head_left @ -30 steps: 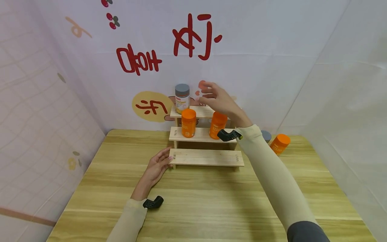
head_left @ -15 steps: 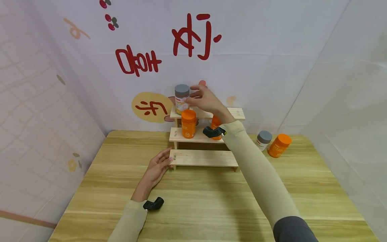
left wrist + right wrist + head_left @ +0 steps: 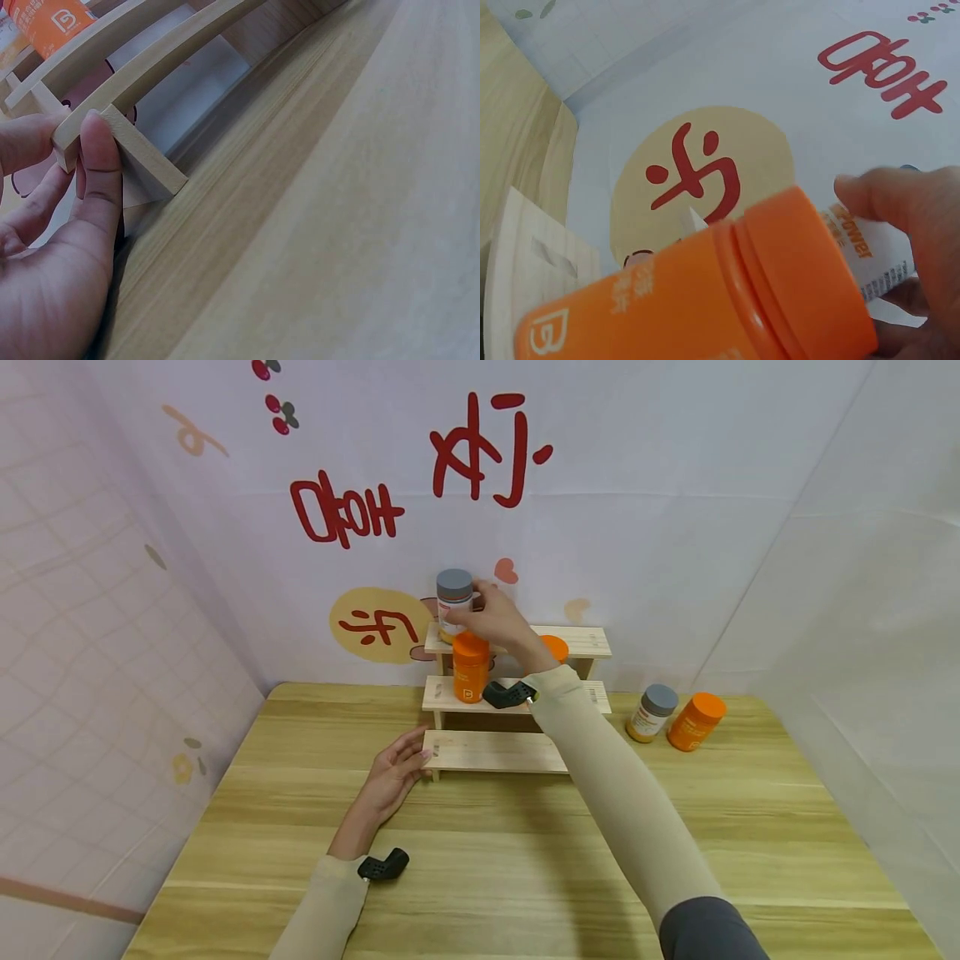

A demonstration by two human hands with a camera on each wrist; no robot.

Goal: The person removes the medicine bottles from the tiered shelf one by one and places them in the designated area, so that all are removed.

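Observation:
On the left of the top tier of a three-tier wooden shelf (image 3: pixel 495 752) stands a white bottle with a grey lid (image 3: pixel 454 585). My right hand (image 3: pixel 498 617) grips this bottle from its right side, thumb across the label (image 3: pixel 859 244). An orange bottle (image 3: pixel 470 670) is just in front on the middle tier and fills much of the right wrist view. Behind my right forearm, a second orange bottle (image 3: pixel 553 648) shows only its lid. My left hand (image 3: pixel 393 777) pinches the left end of the lowest tier, thumb (image 3: pixel 100 150) on its front edge.
To the right of the shelf, a second grey-lidded bottle (image 3: pixel 652 714) and an orange bottle (image 3: pixel 697 722) stand on the wooden table (image 3: pixel 465 877). A white printed cloth wall (image 3: pixel 660 543) rises right behind the shelf.
My right hand has moved left and slightly down along the top tier, from beside the grey-lidded bottle to gripping it. My left hand stays on the shelf end.

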